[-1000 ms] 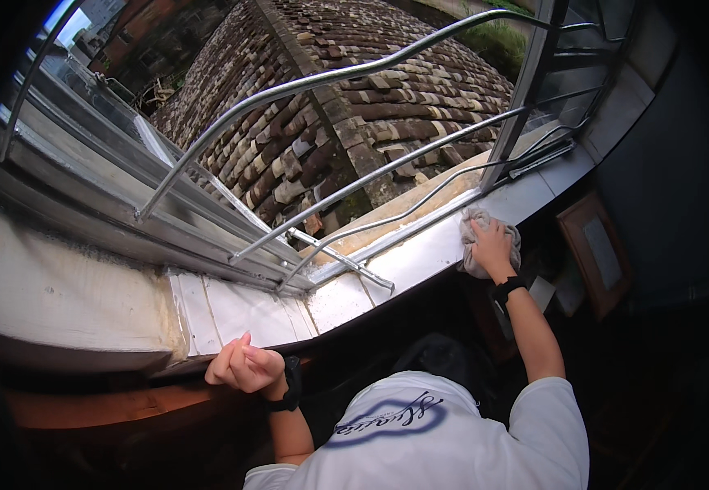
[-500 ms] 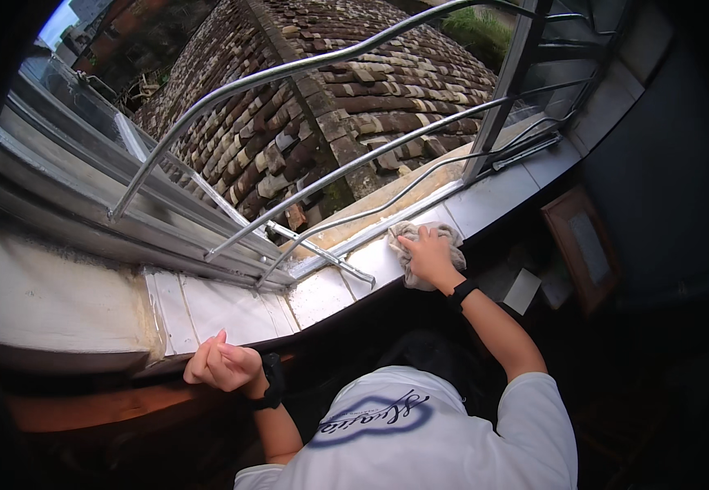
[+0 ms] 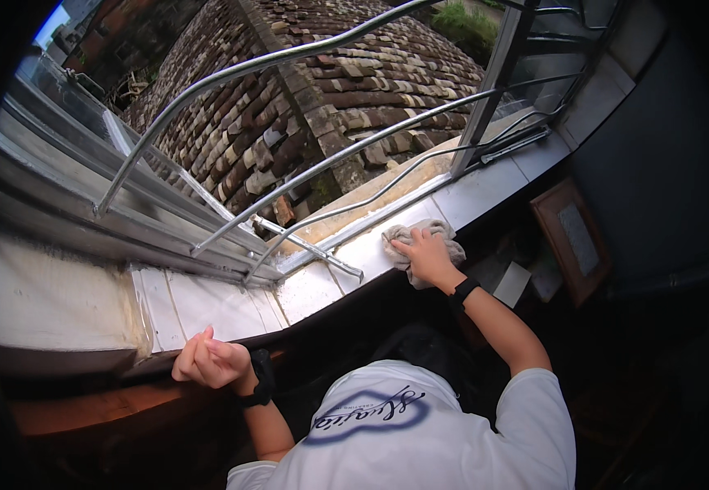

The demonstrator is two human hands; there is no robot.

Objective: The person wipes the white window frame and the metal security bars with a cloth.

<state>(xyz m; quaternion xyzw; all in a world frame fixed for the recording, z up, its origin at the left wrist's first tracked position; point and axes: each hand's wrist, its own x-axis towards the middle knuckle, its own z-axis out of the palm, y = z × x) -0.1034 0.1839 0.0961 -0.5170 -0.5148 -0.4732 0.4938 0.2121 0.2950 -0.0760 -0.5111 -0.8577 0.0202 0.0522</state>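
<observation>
A crumpled greyish-beige cloth (image 3: 446, 232) lies on the white tiled window sill (image 3: 217, 308). My right hand (image 3: 430, 258) presses down on it from above, fingers bent into its folds. Part of the cloth is hidden beneath the palm. At the near edge of the sill's left part, my left hand (image 3: 212, 362) is held with its fingers curled in, and nothing shows in it. Each wrist wears a black band. The free end of a metal window stay (image 3: 346, 266) rests over the sill, left of the cloth.
Curved metal bars (image 3: 289, 54) cross the window opening, with sliding frames at the left. Outside lies a tiled roof (image 3: 232, 131). Below the sill at right are a brown wooden frame (image 3: 546, 214) and a white box-like item (image 3: 511, 284). A brown wooden edge (image 3: 118, 407) runs lower left.
The whole view has shifted slightly, so the window and sill sit a little further left and higher. My right hand stays on the cloth; the left keeps its curled pose.
</observation>
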